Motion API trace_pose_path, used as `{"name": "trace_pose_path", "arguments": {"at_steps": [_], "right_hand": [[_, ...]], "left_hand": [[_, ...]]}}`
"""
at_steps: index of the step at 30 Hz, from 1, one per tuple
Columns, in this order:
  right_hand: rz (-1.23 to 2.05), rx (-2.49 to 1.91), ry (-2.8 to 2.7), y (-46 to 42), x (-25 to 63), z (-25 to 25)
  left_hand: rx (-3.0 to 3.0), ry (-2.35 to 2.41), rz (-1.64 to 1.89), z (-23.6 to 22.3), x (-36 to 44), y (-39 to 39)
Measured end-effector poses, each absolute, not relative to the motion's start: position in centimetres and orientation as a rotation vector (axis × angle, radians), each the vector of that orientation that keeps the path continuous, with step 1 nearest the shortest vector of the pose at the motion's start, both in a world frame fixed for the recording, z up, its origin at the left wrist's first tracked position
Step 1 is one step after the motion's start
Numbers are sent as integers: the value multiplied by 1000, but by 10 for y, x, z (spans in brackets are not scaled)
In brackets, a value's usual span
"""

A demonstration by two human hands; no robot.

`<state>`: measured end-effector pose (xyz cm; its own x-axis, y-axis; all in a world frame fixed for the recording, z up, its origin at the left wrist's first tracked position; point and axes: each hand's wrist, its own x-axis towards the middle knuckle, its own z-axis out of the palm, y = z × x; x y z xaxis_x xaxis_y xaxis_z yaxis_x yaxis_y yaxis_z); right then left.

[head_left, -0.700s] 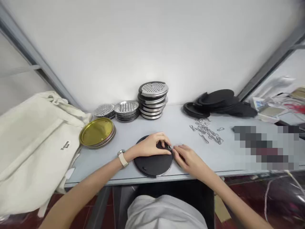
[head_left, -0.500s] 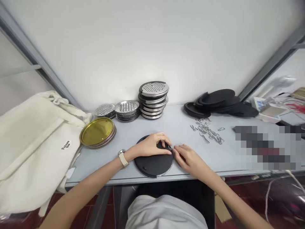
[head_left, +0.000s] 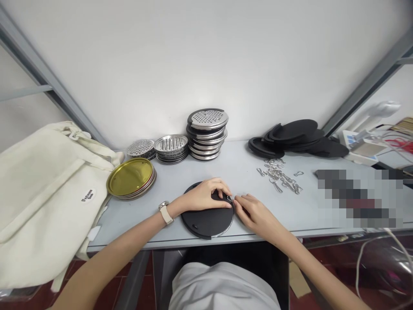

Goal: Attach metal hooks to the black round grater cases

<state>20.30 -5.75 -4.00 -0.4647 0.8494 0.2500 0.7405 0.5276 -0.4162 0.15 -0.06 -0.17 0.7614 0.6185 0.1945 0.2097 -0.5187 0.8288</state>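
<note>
The left hand (head_left: 206, 196) lies over the top of a round black disc (head_left: 206, 224), fingers curled down on it toward its right edge, and a watch with a pale strap (head_left: 165, 213) sits on that wrist. The right hand (head_left: 253, 211) comes in from the right, fingers bunched at the disc's rim. The two hands are close together, almost meeting at a small metal loop (head_left: 229, 198) on the rim, but it's hard to tell which fingers actually pinch it. The disc lies flat near the front edge of a pale grey table (head_left: 155, 219), directly in front of the person, with a thin metal edge showing along its lower right and a small slot near its lower left. Behind it, against the wall, are a tall stack of round steel graters (head_left: 206, 137), a shorter stack of steel graters (head_left: 171, 148) and a low perforated stack (head_left: 140, 149). A stack of gold-coloured round lids (head_left: 130, 177) lies to the left, beside a cream canvas tote bag (head_left: 48, 202). To the right are a loose pile of metal clips (head_left: 279, 178) and a heap of black curved pieces (head_left: 290, 137). Part of the table at right is pixelated, so nothing there can be made out.
</note>
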Motion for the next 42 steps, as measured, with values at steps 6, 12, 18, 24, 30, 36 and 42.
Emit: {"name": "trace_pose_path", "arguments": {"at_steps": [6, 12, 18, 24, 30, 36, 42], "right_hand": [[344, -1300, -2350, -57, 204, -41], [349, -1298, -2355, -58, 204, -41], [362, -1303, -2336, -58, 204, -42], [356, -1297, -2328, -57, 203, -40], [344, -1296, -2324, -58, 203, -39], [343, -1282, -2319, -58, 202, -38], [352, -1300, -2335, -58, 202, -36]], "left_hand": [[2104, 617, 611, -4, 1, 0], [2103, 617, 606, -3, 1, 0], [2099, 600, 607, -3, 1, 0], [2113, 602, 612, -3, 1, 0], [2122, 612, 597, -3, 1, 0], [2112, 600, 589, -2, 0, 0], [2111, 613, 592, -2, 0, -1]]}}
